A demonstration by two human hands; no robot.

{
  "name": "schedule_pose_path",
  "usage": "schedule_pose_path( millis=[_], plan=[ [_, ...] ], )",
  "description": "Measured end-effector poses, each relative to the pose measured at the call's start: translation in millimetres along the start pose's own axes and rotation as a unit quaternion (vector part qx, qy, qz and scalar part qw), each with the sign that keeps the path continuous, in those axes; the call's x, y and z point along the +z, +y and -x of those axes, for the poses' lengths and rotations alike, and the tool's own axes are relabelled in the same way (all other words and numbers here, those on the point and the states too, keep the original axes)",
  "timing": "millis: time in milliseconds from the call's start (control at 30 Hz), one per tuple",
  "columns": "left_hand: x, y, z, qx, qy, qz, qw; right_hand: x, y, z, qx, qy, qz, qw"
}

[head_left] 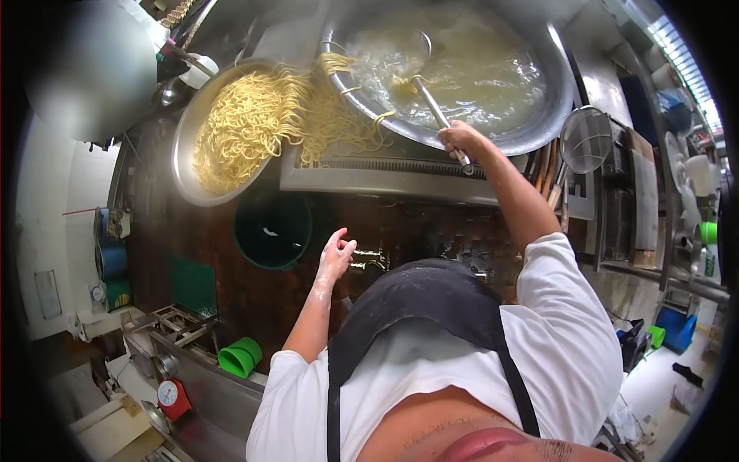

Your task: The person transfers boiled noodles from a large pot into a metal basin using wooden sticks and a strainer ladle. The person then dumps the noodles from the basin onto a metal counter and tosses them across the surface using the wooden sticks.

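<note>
The long-handled ladle slants across the near rim of the big metal pot, its round head down in the cloudy, bubbling liquid and its handle end sticking out over the front edge. The right hand is clamped around the handle, close to that end. Several yellow noodles lie over the left part of the pot's rim, and a loose spread of noodles covers the metal ledge between the pot and a wide metal bowl. The bowl is tilted and holds a thick heap of noodles, some trailing over its right side. The left hand is held in the air below the ledge, touching nothing, its fingers apart and partly bent. A round wire strainer is just right of the pot. Farther out, a dark green tub sits below the bowl, and a bright green container and red scale are at lower left.
</note>
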State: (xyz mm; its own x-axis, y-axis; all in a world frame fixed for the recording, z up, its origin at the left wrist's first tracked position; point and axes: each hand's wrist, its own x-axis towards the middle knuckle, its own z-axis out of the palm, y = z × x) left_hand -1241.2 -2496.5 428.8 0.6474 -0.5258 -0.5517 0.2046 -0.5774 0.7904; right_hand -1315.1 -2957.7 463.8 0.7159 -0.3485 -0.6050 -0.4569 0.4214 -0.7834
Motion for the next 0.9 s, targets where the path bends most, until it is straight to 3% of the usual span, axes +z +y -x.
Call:
schedule_pose_path(
  millis=[267,367,433,500,533,600,633,700,900],
  plan=[
    [-33.4,-20.1,22.9,0.024,0.012,0.004,1.0,129.2,-7.0,77.9,-0.036,0.006,-0.011,0.999],
    [-43.5,-20.4,28.7,0.035,0.017,0.026,0.999,173.6,-2.6,91.6,-0.082,-0.075,-0.227,0.967],
    [-45.5,-16.5,29.8,0.05,0.018,0.034,0.998,205.7,-4.2,75.8,-0.177,-0.115,0.023,0.977],
    [-47.3,-14.7,25.5,0.066,0.017,0.051,0.996,247.3,-21.1,63.2,-0.177,-0.08,0.194,0.962],
    [-47.3,-6.7,27.4,0.065,0.021,0.036,0.997,268.2,-31.1,58.5,-0.19,-0.049,0.288,0.937],
    [-47.6,3.1,30.4,0.087,0.021,0.047,0.995,308.0,-54.6,63.8,-0.272,0.043,0.505,0.818],
    [-47.6,6.7,35.3,0.095,0.026,0.055,0.994,320.6,-64.3,57.4,-0.249,0.064,0.511,0.82],
    [-53.4,8.6,48.4,0.099,0.051,0.04,0.993,329.3,-81.8,60.8,-0.31,0.078,0.556,0.767],
    [-57.0,-22.8,60.9,0.047,0.092,0.053,0.993,334.5,-84.9,43.8,-0.336,0.088,0.53,0.774]
  ],
)
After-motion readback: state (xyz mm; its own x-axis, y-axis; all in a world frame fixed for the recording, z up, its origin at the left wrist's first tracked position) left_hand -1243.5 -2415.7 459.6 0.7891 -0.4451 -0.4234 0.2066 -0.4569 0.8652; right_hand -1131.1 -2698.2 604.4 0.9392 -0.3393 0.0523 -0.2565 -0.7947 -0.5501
